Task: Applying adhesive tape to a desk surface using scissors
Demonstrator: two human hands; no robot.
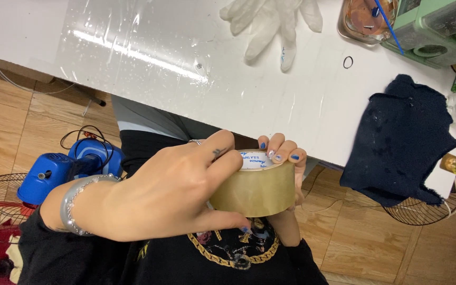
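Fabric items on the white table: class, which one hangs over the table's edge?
The dark navy cloth at the right: its lower part droops past the white table edge. The pale gloves lie wholly on the tabletop, farther back.

White gloves [273,24] top centre on table [149,58]; navy cloth [397,140] right edge; blue fan motor [64,169] lower left on floor.

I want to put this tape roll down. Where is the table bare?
The white table is bare left of the white gloves, and between the gloves and the dark blue cloth. The far right corner is crowded: metal tray, green containers.
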